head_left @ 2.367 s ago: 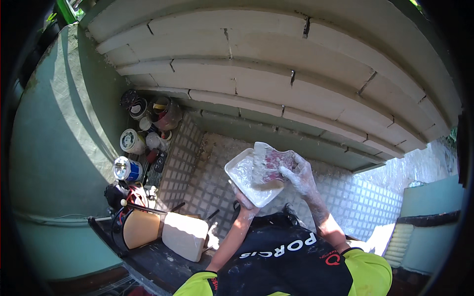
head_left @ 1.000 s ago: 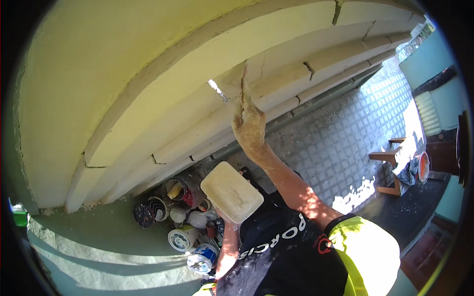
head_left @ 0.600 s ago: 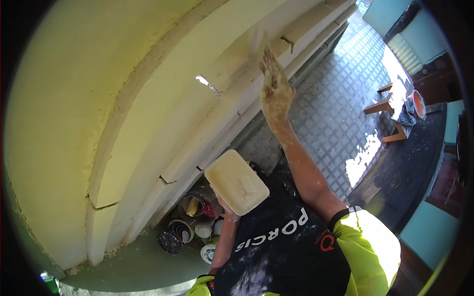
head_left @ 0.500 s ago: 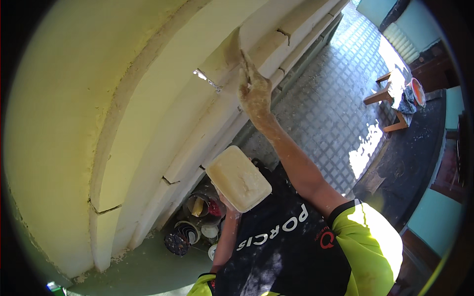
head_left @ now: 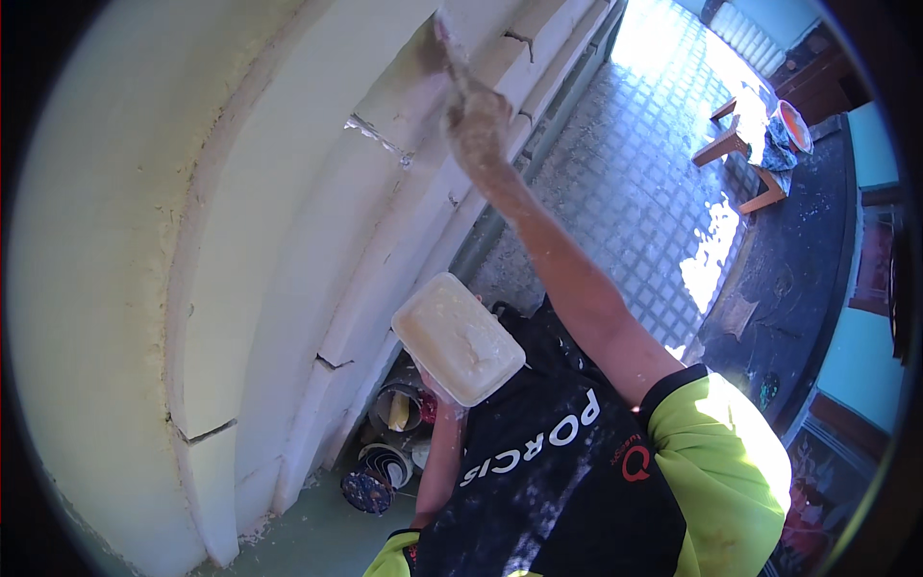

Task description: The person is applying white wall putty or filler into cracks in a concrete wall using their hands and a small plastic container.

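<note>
My left hand [head_left: 435, 383] supports a white rectangular tub [head_left: 459, 338] in front of my chest; most of its fingers are hidden behind the tub. Pale paste smears the inside of the tub. Up at the stepped, cream-coloured wall moulding [head_left: 317, 226], my right hand [head_left: 479, 120], coated in pale dust, is closed round a putty knife [head_left: 444, 43]. The knife is blurred and seen nearly edge-on against the moulding. Beside it, a ragged white gap [head_left: 380, 139] shows in the moulding.
Below the tub stand a bucket [head_left: 394, 392] with a yellow item inside and a striped container [head_left: 389, 464] beside a dark, speckled round object [head_left: 367, 490]. At the far right, a wooden stool [head_left: 726, 144] holds an orange-lined bowl [head_left: 794, 125] and dark cloth. Patterned tiles [head_left: 615, 183] cover the floor.
My right hand has moved up and slightly left along the moulding with the putty knife. The tub has stayed almost in place, and the view has shifted a little.
</note>
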The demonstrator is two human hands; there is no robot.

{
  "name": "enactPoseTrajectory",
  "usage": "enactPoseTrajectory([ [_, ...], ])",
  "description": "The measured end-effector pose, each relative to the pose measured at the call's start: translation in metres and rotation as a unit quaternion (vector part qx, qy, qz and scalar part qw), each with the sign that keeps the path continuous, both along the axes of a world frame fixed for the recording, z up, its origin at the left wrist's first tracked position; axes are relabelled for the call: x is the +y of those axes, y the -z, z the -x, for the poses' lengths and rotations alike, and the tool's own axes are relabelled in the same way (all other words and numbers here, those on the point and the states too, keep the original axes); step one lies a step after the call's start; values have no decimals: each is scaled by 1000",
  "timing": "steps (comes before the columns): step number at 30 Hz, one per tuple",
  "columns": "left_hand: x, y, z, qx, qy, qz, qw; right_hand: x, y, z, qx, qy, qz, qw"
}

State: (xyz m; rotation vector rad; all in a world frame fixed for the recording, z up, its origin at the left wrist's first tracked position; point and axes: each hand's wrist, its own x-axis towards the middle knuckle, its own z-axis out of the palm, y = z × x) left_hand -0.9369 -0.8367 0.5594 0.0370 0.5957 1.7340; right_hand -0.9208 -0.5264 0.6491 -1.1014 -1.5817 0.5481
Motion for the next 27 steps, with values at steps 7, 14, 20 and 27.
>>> enactPoseTrajectory([
  [7,0,12,5,-9,7,-2,1000,-64,3,-13,80,-142,-150,975],
  [14,13,17,-10,31,41,-66,997,43,-9,-32,36,27,29,999],
  [20,26,19,-26,8,-43,-18,999,-12,22,-19,111,-113,-58,986],
  [27,49,2,-53,34,-78,-31,996,45,-3,-70,184,-81,106,974],
])
